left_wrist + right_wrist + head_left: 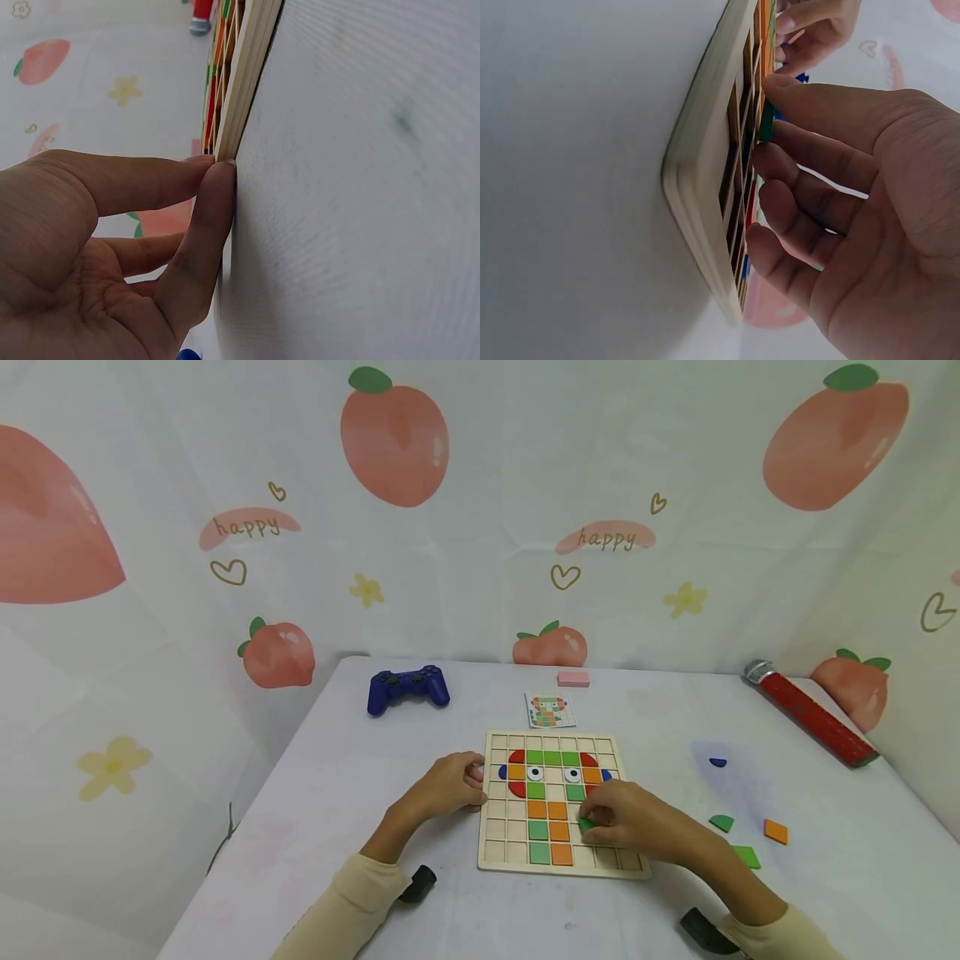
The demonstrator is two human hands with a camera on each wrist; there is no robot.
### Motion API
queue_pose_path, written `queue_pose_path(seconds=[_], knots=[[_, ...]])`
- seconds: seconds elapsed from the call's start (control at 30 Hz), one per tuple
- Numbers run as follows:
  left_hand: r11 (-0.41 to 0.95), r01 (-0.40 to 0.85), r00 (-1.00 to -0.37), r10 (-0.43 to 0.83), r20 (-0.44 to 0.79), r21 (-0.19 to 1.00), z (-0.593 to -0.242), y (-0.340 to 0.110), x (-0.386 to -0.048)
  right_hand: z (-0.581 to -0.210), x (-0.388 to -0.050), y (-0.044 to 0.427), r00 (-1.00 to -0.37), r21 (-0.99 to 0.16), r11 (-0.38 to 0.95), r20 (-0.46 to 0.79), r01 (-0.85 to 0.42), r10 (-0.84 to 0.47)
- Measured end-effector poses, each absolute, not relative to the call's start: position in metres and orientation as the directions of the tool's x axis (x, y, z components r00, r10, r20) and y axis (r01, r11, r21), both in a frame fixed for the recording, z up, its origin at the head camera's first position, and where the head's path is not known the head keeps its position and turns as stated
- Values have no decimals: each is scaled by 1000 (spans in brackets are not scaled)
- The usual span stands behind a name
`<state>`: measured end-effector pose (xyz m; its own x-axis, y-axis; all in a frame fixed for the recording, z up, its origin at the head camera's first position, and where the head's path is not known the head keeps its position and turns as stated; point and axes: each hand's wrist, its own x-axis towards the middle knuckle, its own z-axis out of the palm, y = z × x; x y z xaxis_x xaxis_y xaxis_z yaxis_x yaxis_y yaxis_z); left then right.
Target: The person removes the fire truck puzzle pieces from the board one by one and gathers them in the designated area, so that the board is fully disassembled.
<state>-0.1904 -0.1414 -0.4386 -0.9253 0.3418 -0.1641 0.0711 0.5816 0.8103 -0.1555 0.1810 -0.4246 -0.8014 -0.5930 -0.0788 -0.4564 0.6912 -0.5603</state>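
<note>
A wooden grid board (510,856) lies on the table, with colored tiles set in its squares, among them red quarter-rounds and two eye tiles (535,773). At its left edge my left hand (450,785) pinches the rim between thumb and finger, seen close in the left wrist view. Over the board's right half, my right hand (637,822) pinches a green piece (767,120) between thumb and index finger, at the squares right of the orange tiles (559,832). The other fingers of the right hand are loosely bent. Part of the board's right side is hidden under that hand.
Right of the board lie loose pieces: a blue one (717,762), a green quarter-round (722,822), an orange square (776,832) and a green square (746,857). Behind are a pattern card (550,711), a pink block (573,679), a blue game controller (408,688) and a red microphone (813,714).
</note>
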Motion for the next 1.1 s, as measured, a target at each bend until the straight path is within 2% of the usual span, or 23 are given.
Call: queue_pose_path(seconds=[0.37,1.1], knots=[[589,86,-925,347,-155,803,-439,-142,-191,-426,-155,173,-808,-592,689,-105,-418,-580],[601,74,-927,336,-167,796,-438,-141,-191,-426,-155,175,-783,-690,622,-129,-370,-609]])
